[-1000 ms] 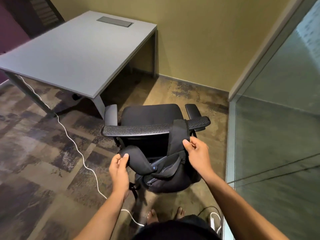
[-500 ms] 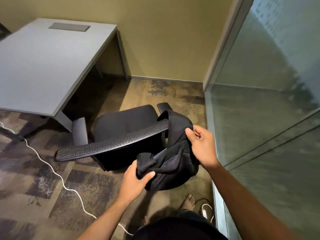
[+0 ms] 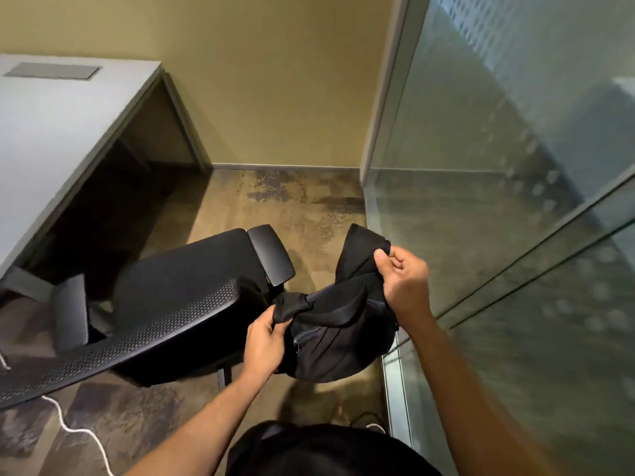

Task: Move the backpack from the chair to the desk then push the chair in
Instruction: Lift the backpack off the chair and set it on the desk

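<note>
Fingers (image 3: 395, 261) of both hands tight on black backpack (image 3: 340, 324) straps; no legible labels.

so the desk (image 3: 51, 132) sits off to the far left, running back to the wall (image 3: 275, 80). the chair (image 3: 178, 304) is in front of the desk's near right corner, pulled out, backrest toward the person. the backpack (image 3: 336, 324) hangs just right of the chair, off the seat, between left hand (image 3: 264, 341) and right hand (image 3: 402, 280) (each gripping a strap). glass partition (image 3: 515, 235) runs along the right. a cable (image 3: 75, 431) trails on the floor (image 3: 292, 201) at lower left.
</note>
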Demonstrator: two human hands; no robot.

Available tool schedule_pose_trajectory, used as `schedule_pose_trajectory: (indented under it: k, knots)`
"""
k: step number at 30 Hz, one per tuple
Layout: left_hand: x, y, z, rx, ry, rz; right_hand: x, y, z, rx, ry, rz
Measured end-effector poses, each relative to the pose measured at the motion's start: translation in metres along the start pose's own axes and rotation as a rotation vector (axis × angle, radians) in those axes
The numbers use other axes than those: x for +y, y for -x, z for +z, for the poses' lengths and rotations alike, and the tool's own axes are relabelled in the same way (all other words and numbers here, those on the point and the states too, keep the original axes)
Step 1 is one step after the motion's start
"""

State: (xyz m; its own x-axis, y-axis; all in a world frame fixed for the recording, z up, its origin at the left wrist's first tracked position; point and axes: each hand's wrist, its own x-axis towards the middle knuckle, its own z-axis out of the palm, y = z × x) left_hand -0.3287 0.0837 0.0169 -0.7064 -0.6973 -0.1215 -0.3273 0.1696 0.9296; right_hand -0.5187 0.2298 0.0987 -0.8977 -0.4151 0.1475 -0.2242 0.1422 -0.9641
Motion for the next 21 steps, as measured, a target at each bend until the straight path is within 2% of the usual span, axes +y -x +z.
schedule_pose_trajectory:
  k: [3, 11, 16, 18, 21]
  knots:
    - [0.031, -0.025, 0.020, -0.008, 0.073, 0.059, 0.001, -0.034, -0.019, 0.097, 0.063, -0.038]
    - [0.115, -0.110, 0.042, -0.018, 0.205, 0.167, 0.000, -0.133, -0.049, 0.211, 0.054, -0.028]
    - [0.168, -0.183, 0.038, -0.119, 0.218, 0.278, 0.006, -0.204, -0.047, 0.251, -0.045, -0.003]
    - [0.183, -0.213, 0.034, -0.152, 0.202, 0.325, 0.002, -0.228, -0.041, 0.244, -0.065, -0.006]
    - [0.198, -0.256, 0.025, -0.141, 0.225, 0.339, 0.005, -0.253, -0.030, 0.100, -0.134, 0.048]
